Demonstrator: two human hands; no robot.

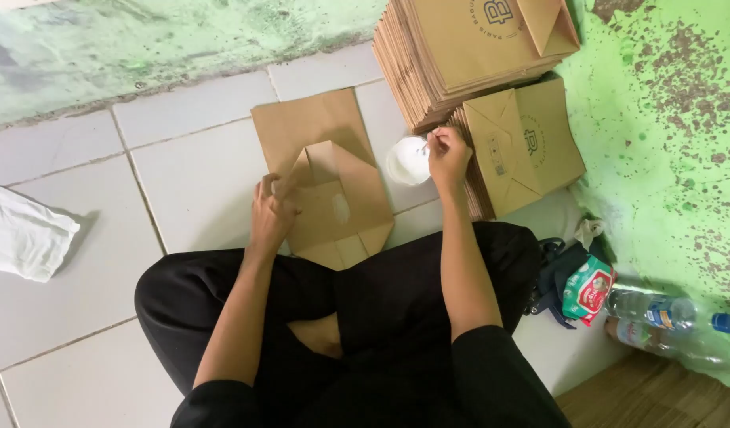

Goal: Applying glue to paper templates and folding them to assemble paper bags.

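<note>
Matt brown kraft-paper bag (333,186) at centre frame, creased flat on smooth, faintly glossy white floor tiles (182,182). Upper right, rough green plaster wall (666,119) flaking. Lower right, clear glossy plastic bottles (670,313).
</note>
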